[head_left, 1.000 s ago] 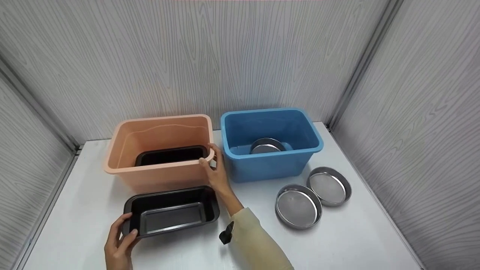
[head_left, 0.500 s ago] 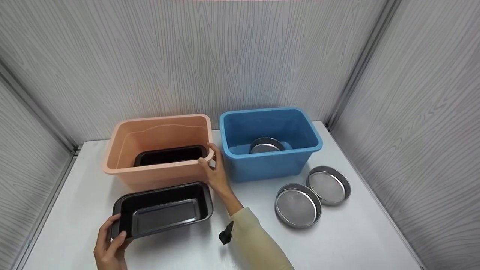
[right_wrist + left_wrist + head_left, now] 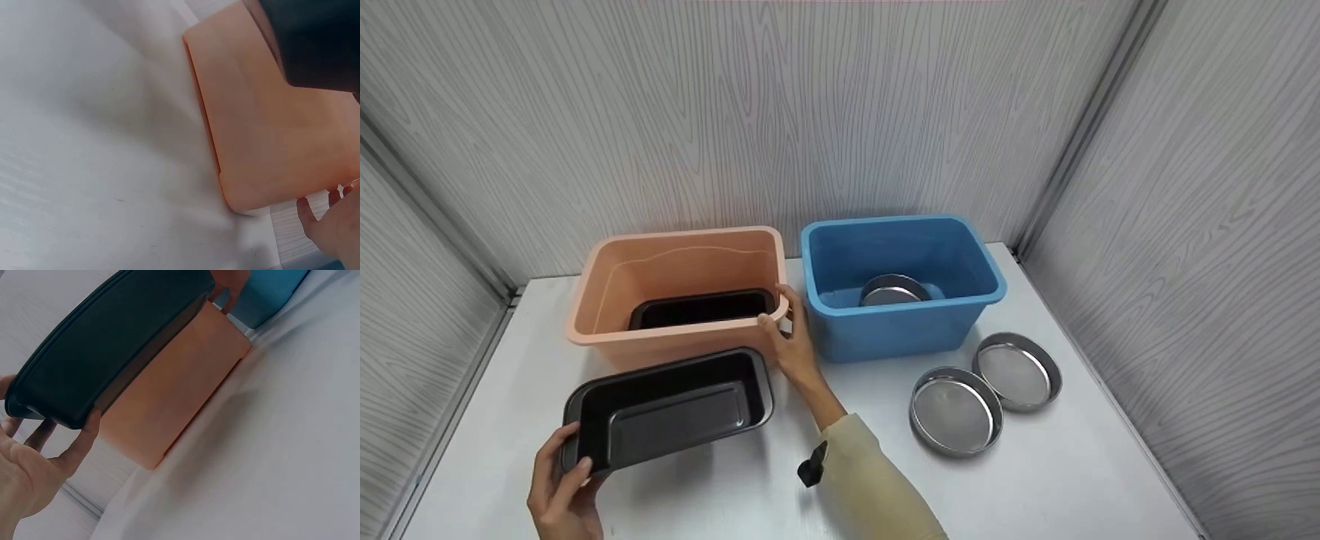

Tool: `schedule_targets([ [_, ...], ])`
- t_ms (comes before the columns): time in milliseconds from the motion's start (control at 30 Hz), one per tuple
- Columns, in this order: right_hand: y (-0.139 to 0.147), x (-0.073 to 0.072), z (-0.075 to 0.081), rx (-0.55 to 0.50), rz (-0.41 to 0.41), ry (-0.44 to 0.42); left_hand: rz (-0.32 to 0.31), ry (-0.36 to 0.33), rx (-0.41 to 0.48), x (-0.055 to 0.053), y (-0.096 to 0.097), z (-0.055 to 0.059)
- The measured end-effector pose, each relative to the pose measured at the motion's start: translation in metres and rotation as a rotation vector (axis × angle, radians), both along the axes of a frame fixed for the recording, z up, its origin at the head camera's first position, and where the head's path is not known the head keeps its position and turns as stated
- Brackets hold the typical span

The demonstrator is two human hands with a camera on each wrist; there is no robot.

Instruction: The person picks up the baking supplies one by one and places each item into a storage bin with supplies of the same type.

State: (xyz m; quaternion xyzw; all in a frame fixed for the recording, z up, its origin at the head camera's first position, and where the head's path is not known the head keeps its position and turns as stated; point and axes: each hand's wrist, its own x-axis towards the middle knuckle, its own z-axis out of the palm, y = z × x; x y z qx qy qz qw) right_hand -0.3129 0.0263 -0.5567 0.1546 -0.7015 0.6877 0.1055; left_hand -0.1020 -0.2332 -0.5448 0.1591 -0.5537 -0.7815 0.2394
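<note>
My left hand (image 3: 561, 480) grips the left end of a dark loaf pan (image 3: 675, 424), thumb at the near rim and fingers round the end. The pan is raised over the table in front of the peach bin (image 3: 660, 352), its right end higher; the left wrist view shows its underside (image 3: 112, 343) and its shadow below. My right hand (image 3: 793, 341) holds the near right corner of the peach bin's rim, thumb on the front side and fingers on the right side. Inside that bin lies another dark loaf pan (image 3: 701, 309), partly hidden by the front wall.
A blue bin (image 3: 900, 334) stands right of the peach bin, with a round metal cake pan (image 3: 894, 291) inside. Two more round pans, a nearer one (image 3: 956, 412) and a farther one (image 3: 1016, 371), lie side by side on the white table (image 3: 1072, 472). Panelled walls (image 3: 840, 112) enclose the table.
My left hand has moved left with the loaf pan, and the pan's right end has swung up and toward the peach bin. My right hand stays on the bin's corner.
</note>
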Motion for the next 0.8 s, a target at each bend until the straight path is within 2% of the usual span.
schedule_targets([
  [200,0.000,0.001,0.001,-0.010,-0.003,-0.015,0.034,0.056,0.056,0.000,-0.002,0.005],
  [400,0.000,0.001,0.003,0.000,-0.005,-0.020,0.037,0.118,0.100,-0.001,-0.004,0.011],
  [633,0.000,0.002,0.003,-0.008,0.000,-0.029,0.058,0.168,0.104,-0.003,-0.004,0.019],
  [800,-0.001,0.001,0.000,-0.019,0.010,-0.022,0.058,0.273,0.133,-0.008,-0.004,0.022],
])
